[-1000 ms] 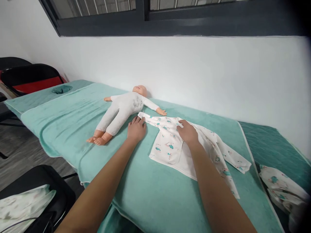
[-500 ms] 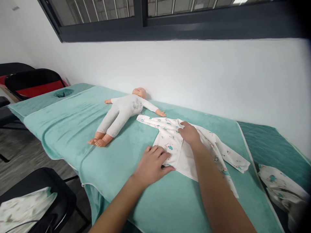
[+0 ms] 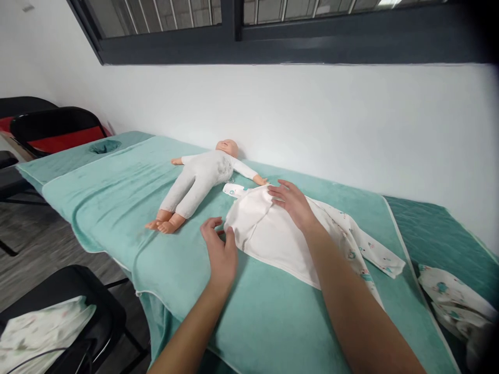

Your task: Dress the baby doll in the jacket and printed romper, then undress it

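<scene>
A white baby shirt [image 3: 275, 239] with a small coloured print lies spread on the green cover. Its left front panel is folded outward, so the plain white inside shows. My left hand [image 3: 221, 254] is at that panel's left edge, thumb and fingers apart. My right hand [image 3: 291, 206] rests at the shirt's neck with its fingers stretched out over the cloth. My right forearm hides part of the shirt. Beyond, a baby doll [image 3: 205, 174] in a white body lies on its back, one hand close to the shirt's neck.
The green-covered bed [image 3: 117, 202] stands against a white wall under a dark window frame [image 3: 273, 49]. More printed cloth [image 3: 454, 298] lies at the right. A black chair [image 3: 97, 296] holding folded printed cloth [image 3: 42, 332] is at lower left; more chairs [image 3: 64, 127] stand behind.
The shirt's left front panel has been turned outward to the left, printed side now hidden. My left hand has moved left and away from the hem; my right hand has shifted slightly left.
</scene>
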Tool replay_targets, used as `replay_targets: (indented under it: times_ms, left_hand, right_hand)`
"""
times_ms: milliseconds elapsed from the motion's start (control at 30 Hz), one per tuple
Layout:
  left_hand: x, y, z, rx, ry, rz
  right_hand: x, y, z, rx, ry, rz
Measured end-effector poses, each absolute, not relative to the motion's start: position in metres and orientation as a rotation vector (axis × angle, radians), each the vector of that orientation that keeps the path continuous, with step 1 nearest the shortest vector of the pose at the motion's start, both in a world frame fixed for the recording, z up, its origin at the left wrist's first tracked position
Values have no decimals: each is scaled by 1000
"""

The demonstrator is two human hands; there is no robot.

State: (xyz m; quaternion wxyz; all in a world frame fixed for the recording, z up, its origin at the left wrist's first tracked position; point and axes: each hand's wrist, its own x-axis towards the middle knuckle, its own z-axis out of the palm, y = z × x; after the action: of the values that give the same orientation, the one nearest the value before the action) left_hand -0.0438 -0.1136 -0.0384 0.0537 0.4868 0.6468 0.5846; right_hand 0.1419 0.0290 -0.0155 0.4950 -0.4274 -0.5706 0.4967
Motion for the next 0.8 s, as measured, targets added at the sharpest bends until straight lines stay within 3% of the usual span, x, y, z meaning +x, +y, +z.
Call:
replay_targets:
  times_ms: [100, 333, 467, 800]
  left_hand:
    - [-43, -114, -38, 1735, 2001, 1735]
    - [-31, -115, -36, 2252, 2101, 1022]
    - [-30, -115, -36, 2296, 2132, 968]
    - [-31, -112, -36, 2295, 2147, 851]
  right_hand:
    - [127, 27, -25, -1049, -1524, 1042]
    - [124, 12, -35, -1337, -2134, 460]
    - [119, 11, -37, -1501, -2312, 268]
    - [115, 13, -25, -1644, -2439, 313]
